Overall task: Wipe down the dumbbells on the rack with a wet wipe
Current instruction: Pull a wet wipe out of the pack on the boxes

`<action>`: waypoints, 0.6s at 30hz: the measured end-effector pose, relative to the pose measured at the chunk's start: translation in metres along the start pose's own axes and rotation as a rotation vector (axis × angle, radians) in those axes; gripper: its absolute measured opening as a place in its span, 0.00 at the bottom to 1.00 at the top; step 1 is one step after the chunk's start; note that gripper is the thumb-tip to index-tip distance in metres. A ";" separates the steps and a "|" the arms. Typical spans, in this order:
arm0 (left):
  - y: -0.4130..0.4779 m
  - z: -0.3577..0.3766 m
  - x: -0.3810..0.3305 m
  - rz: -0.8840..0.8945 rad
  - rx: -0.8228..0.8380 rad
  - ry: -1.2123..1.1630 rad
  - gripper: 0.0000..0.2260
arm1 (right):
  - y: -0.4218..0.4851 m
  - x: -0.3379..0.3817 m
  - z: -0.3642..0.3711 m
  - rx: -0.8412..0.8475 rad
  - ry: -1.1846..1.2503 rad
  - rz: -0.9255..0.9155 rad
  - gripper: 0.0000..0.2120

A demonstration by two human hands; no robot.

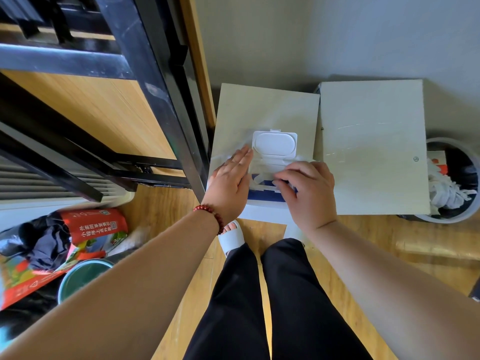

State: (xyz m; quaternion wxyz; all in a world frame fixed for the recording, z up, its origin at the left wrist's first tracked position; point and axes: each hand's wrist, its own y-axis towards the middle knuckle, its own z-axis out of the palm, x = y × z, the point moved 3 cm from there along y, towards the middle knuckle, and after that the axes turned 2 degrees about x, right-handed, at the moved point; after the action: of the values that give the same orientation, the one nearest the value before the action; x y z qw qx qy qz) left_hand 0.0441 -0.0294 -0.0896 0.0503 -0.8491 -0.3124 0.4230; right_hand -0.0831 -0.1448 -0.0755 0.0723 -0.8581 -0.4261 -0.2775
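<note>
Right hand (309, 190) pinches a wipe (258, 179) at the pack (274, 144) beneath it, flat left hand (228, 183) steadying beside; next, pull free.

Home interior, as seen on my remote feed: a wood-laminate floor (363, 245) and plain grey wall (337, 35). A black metal frame (145, 81) stands left of the left hand (230, 181), with a red printed bag (96, 227) of dark clothing below it. A white slipper (232, 236) shows between the wrists. Pale cardboard boxes (371, 152) and a tissue-filled waste bin (457, 216) lie right of the right hand (309, 188).
</note>
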 end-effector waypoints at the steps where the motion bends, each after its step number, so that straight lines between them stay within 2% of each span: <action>1: 0.000 0.000 0.001 -0.003 0.003 0.006 0.22 | 0.001 0.000 0.002 0.003 -0.005 0.013 0.11; 7: 0.000 0.001 0.001 0.009 0.013 0.062 0.23 | 0.007 0.005 0.004 0.030 -0.037 0.085 0.03; 18: 0.001 0.002 0.003 0.009 0.024 0.100 0.23 | 0.011 0.012 0.009 0.036 -0.088 0.147 0.01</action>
State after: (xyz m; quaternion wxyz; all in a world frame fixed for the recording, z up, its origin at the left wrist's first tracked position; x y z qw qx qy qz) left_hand 0.0446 -0.0291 -0.0932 0.0743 -0.8699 -0.3006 0.3839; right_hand -0.0649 -0.1403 -0.0752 0.0893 -0.8969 -0.3696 -0.2258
